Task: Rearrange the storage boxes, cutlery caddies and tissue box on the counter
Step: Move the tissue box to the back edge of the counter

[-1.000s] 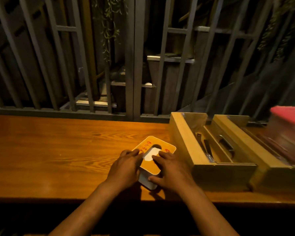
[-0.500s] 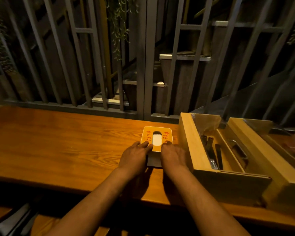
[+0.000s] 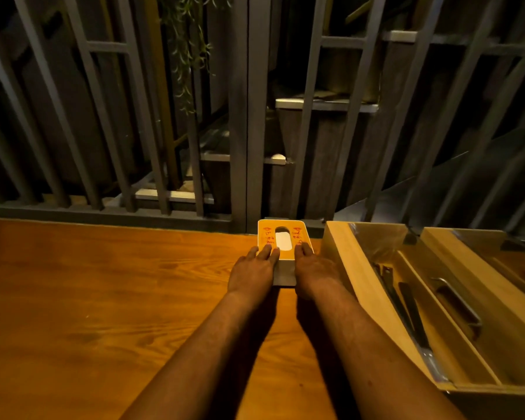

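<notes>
Forearms reach out straight and parallel over the wooden counter. The left hand and right hand flank the tissue box, fingers flat on its orange top, pressing rather than clasping. Even pressure from both sides should seat it squarely against the grey railing, just beside the wooden cutlery caddy.

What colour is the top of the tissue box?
Orange-yellow with red markings on the tissue box top, white tissue in its slot; seen in the head view.
</notes>
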Demonstrator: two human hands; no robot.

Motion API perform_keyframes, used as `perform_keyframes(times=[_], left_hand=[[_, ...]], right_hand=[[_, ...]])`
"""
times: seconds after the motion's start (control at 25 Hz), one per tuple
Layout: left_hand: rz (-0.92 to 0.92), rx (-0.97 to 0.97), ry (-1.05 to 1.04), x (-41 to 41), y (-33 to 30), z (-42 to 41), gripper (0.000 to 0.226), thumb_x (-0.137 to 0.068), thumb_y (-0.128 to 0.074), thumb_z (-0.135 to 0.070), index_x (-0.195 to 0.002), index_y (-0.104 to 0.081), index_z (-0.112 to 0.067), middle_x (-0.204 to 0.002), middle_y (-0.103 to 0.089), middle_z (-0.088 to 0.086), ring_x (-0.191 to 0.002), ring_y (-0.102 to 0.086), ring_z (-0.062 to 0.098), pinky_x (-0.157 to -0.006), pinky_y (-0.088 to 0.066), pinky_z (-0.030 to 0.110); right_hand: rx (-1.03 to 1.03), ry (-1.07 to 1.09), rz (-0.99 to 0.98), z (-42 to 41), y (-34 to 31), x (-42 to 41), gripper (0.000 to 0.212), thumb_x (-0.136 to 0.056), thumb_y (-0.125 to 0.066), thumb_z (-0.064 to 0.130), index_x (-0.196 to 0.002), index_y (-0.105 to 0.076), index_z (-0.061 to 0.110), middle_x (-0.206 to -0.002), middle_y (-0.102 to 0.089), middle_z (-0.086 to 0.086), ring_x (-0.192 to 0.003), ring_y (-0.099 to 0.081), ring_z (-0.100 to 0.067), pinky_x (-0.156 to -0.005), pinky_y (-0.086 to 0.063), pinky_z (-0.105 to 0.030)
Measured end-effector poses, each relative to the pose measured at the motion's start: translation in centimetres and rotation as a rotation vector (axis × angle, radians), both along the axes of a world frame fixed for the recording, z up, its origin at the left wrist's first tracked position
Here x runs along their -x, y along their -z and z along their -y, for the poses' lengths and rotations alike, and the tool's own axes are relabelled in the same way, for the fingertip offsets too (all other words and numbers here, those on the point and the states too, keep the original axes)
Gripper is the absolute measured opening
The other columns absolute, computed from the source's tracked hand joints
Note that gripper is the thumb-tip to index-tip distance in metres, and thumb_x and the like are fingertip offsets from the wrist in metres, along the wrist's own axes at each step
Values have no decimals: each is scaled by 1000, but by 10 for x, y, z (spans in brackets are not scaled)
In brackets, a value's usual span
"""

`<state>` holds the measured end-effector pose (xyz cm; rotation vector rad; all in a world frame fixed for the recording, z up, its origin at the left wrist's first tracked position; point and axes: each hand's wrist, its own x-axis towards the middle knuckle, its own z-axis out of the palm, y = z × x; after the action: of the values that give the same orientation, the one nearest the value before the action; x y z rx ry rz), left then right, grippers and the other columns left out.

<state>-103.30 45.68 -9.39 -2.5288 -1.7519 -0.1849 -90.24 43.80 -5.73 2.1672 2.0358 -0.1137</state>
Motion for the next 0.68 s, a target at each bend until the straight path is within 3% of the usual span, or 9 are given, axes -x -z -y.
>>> perform_keyframes(times=[0.16,0.36,0.52,0.6,0.68], left_hand=[[42,11,6,-3,11,-32,77,-94,-57,-39,-153,-11,-25,-164,-11,4,-148,-14,32,-117,-23,49],[45,-20,36,-1,11,-49,77,-94,-57,-38,-154,-10,-24,-163,-12,5,-148,-14,32,-118,-21,50],[-1,29,77,3,-4,-41,82,-92,-57,-44,-154,-7,-24,-164,-7,9,-149,-7,34,-118,-13,52],[41,25,87,5,-14,-24,85,-90,-60,-44,-154,-7,-27,-163,-6,11,-149,-5,34,-119,-11,52],[118,-30,132,3,-27,4,72,-91,-59,-38,-151,-19,-31,-161,-21,9,-147,-14,31,-119,-13,51]], right_hand=[[6,25,-33,-28,5,-2,104,-83,-70,13,-152,8,17,-164,5,-4,-138,-36,-36,-104,-41,-46],[-2,27,-20,-45,8,-4,105,-83,-70,12,-152,9,19,-164,6,-4,-133,-43,-35,-100,-46,-44],[-21,56,-147,-37,7,-9,103,-85,-69,19,-152,8,24,-163,8,-6,-141,-32,-36,-106,-39,-45],[-110,59,-236,-17,-3,-11,95,-82,-72,21,-153,-7,27,-163,-5,-7,-141,-31,-35,-106,-40,-46],[-253,8,-302,20,-22,-16,70,-83,-69,22,-145,-35,28,-155,-31,-3,-133,-42,-30,-101,-45,-43]])
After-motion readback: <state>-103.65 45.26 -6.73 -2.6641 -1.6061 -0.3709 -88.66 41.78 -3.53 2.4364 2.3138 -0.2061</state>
